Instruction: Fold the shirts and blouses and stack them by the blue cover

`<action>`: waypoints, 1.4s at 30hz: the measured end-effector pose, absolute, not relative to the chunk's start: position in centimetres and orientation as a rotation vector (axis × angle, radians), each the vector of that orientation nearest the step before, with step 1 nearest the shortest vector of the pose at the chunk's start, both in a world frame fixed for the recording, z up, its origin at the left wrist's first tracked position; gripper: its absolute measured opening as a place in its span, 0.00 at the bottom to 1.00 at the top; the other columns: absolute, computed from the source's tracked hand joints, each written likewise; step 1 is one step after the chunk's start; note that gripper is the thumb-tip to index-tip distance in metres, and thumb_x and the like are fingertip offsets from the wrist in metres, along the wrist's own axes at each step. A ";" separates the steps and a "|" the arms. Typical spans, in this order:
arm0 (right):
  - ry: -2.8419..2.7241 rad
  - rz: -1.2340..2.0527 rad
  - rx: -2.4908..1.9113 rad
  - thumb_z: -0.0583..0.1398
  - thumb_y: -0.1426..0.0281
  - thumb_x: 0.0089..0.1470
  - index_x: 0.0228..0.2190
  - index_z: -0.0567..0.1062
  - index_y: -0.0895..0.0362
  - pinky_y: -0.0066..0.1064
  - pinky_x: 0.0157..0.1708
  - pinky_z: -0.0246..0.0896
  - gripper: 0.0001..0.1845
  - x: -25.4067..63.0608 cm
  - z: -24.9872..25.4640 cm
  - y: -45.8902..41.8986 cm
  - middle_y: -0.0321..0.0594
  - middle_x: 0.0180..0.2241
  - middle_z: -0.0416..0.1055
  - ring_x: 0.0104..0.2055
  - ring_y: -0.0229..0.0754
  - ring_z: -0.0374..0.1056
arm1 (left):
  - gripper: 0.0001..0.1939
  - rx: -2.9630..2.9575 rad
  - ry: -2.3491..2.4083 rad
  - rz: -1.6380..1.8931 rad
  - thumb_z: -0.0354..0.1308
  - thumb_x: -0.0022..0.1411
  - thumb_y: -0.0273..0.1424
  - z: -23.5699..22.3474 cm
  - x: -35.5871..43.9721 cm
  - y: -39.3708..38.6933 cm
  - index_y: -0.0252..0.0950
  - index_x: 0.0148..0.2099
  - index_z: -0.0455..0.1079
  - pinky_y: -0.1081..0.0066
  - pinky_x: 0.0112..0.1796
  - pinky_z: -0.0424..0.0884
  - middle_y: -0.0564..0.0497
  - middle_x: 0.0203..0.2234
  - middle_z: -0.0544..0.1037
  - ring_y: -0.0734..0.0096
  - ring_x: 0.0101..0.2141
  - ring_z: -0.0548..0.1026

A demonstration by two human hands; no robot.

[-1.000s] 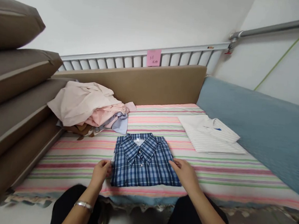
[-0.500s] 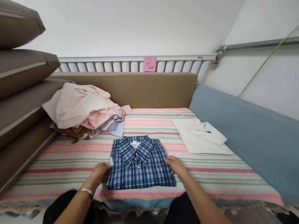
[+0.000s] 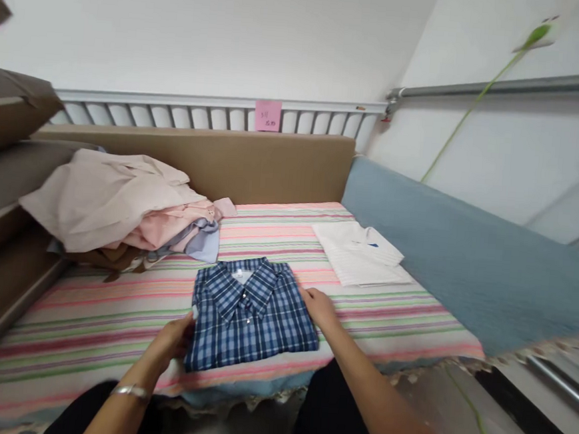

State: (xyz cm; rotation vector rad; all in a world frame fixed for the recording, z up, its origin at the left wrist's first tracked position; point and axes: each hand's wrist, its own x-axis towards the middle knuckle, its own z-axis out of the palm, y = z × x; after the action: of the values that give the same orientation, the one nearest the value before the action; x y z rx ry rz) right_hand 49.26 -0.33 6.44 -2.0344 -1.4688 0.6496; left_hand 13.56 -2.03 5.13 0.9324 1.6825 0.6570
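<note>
The plaid shirt (image 3: 251, 324) lies on the cloth (image 3: 269, 222) at six o'clock, left hand (image 3: 169, 340) at its eight, right hand (image 3: 316, 306) at its three, grips unclear; uneven pulling could unfold it.

The left hand (image 3: 174, 337) is set at the left edge of the plaid shirt (image 3: 255, 331), its fingers bent toward that edge. The right hand (image 3: 318, 307) is placed at the shirt's right edge, with the fingertips (image 3: 304, 293) pointed at its upper half. How firmly either hand is closed cannot be told. The left forearm (image 3: 116, 414) is angled in from the shirt's near left, the right forearm (image 3: 371, 390) from its near right, and both are left bare.
</note>
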 end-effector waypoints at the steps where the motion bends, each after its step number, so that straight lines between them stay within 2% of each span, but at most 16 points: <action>1: -1.481 0.608 -2.016 0.51 0.61 0.56 0.31 0.75 0.58 0.31 0.37 0.57 0.18 48.9 6.6 -0.2 0.45 0.34 0.74 0.37 0.45 0.68 | 0.24 0.943 1.713 0.623 0.55 0.47 0.53 5.4 13.7 -1.6 0.36 0.21 0.64 0.72 0.19 0.59 0.55 0.12 0.65 0.74 0.15 0.63; 3: -1.527 0.480 -1.939 0.51 0.63 0.56 0.40 0.74 0.58 0.32 0.42 0.58 0.17 48.1 6.5 0.2 0.47 0.40 0.73 0.42 0.45 0.67 | 0.23 0.940 1.747 0.603 0.56 0.49 0.50 5.8 13.9 -0.7 0.36 0.19 0.60 0.74 0.17 0.54 0.57 0.10 0.61 0.77 0.13 0.58; 5: -1.581 0.335 -1.856 0.52 0.66 0.55 0.44 0.72 0.60 0.34 0.46 0.57 0.18 47.3 6.0 0.7 0.48 0.44 0.71 0.45 0.46 0.66 | 0.22 0.929 1.787 0.612 0.56 0.51 0.46 5.7 14.0 0.3 0.36 0.17 0.58 0.75 0.17 0.51 0.58 0.08 0.58 0.79 0.12 0.55; 9: -1.608 0.168 -1.832 0.51 0.69 0.55 0.46 0.71 0.63 0.40 0.50 0.57 0.19 46.3 4.2 1.5 0.52 0.45 0.71 0.48 0.49 0.65 | 0.24 0.914 1.839 0.575 0.57 0.52 0.42 5.2 14.3 1.2 0.37 0.13 0.52 0.75 0.17 0.47 0.59 0.06 0.53 0.80 0.12 0.51; 13: -1.645 0.023 -1.783 0.51 0.68 0.55 0.47 0.70 0.64 0.42 0.51 0.58 0.20 45.9 2.3 2.1 0.53 0.47 0.69 0.50 0.50 0.63 | 0.22 0.991 1.866 0.601 0.58 0.50 0.38 5.3 14.9 1.2 0.38 0.14 0.52 0.74 0.18 0.50 0.60 0.07 0.53 0.80 0.12 0.51; 16: -1.679 -0.071 -1.779 0.50 0.66 0.56 0.49 0.68 0.65 0.44 0.53 0.55 0.22 45.6 1.0 2.1 0.55 0.51 0.66 0.54 0.51 0.60 | 0.16 1.150 1.934 0.731 0.55 0.52 0.36 5.9 14.7 0.9 0.37 0.18 0.57 0.74 0.21 0.55 0.58 0.11 0.59 0.76 0.16 0.59; 19: -1.690 -0.129 -1.795 0.50 0.65 0.57 0.51 0.66 0.65 0.45 0.54 0.54 0.24 45.2 0.1 2.0 0.56 0.53 0.64 0.56 0.52 0.58 | 0.10 1.333 2.038 0.878 0.49 0.58 0.36 6.0 14.3 0.4 0.37 0.27 0.62 0.74 0.28 0.59 0.53 0.21 0.70 0.73 0.25 0.68; 22: -1.687 -0.127 -1.811 0.48 0.64 0.58 0.52 0.65 0.64 0.46 0.53 0.55 0.24 44.9 -0.3 1.9 0.55 0.53 0.63 0.55 0.51 0.59 | 0.07 1.423 2.115 0.882 0.47 0.60 0.33 5.2 14.0 0.0 0.38 0.33 0.64 0.71 0.31 0.60 0.49 0.24 0.72 0.68 0.28 0.70; 26: -1.677 -0.075 -1.796 0.48 0.64 0.58 0.52 0.65 0.66 0.46 0.53 0.55 0.25 44.8 -0.3 1.8 0.57 0.52 0.64 0.54 0.52 0.60 | 0.04 1.420 2.134 0.841 0.52 0.57 0.33 3.4 14.1 -0.2 0.38 0.33 0.65 0.69 0.32 0.61 0.49 0.21 0.73 0.65 0.28 0.72; 29: -1.616 0.021 -1.736 0.48 0.62 0.57 0.52 0.65 0.66 0.45 0.53 0.55 0.26 45.3 0.1 2.1 0.57 0.52 0.65 0.53 0.51 0.60 | 0.10 1.335 2.123 0.883 0.54 0.55 0.39 2.9 13.6 0.3 0.37 0.34 0.65 0.69 0.32 0.64 0.49 0.23 0.74 0.64 0.29 0.73; 31: -1.485 0.117 -1.738 0.49 0.60 0.56 0.51 0.65 0.66 0.44 0.52 0.56 0.28 45.9 0.8 2.4 0.57 0.50 0.66 0.52 0.51 0.62 | 0.17 1.240 2.097 0.899 0.50 0.55 0.45 3.2 13.0 1.1 0.36 0.34 0.66 0.68 0.28 0.65 0.51 0.19 0.72 0.64 0.25 0.72; 34: -1.287 0.301 -1.834 0.48 0.59 0.55 0.48 0.69 0.65 0.38 0.47 0.60 0.27 46.9 2.7 2.8 0.54 0.46 0.70 0.46 0.48 0.66 | 0.23 1.143 2.022 0.884 0.47 0.52 0.52 4.0 12.3 2.6 0.35 0.27 0.66 0.68 0.20 0.62 0.55 0.10 0.64 0.66 0.15 0.67; 38: -1.301 0.445 -1.953 0.50 0.57 0.55 0.35 0.76 0.57 0.31 0.38 0.60 0.21 47.2 5.0 3.7 0.44 0.35 0.75 0.38 0.43 0.70 | 0.18 1.155 1.935 0.941 0.56 0.44 0.48 4.6 12.0 5.0 0.37 0.21 0.66 0.70 0.20 0.61 0.55 0.09 0.64 0.67 0.16 0.66; 42: -1.324 0.441 -2.040 0.56 0.58 0.52 0.29 0.76 0.56 0.28 0.29 0.56 0.15 47.0 5.5 4.8 0.40 0.28 0.75 0.31 0.42 0.69 | 0.17 1.162 1.881 1.067 0.53 0.45 0.46 4.1 12.6 6.3 0.37 0.24 0.66 0.70 0.22 0.63 0.54 0.13 0.68 0.68 0.20 0.68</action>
State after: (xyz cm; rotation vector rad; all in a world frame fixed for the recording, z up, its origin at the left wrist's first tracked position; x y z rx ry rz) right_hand 46.99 4.80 5.52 -2.0397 -1.3241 0.4407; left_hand 12.62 6.30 4.07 1.1620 1.8806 1.0671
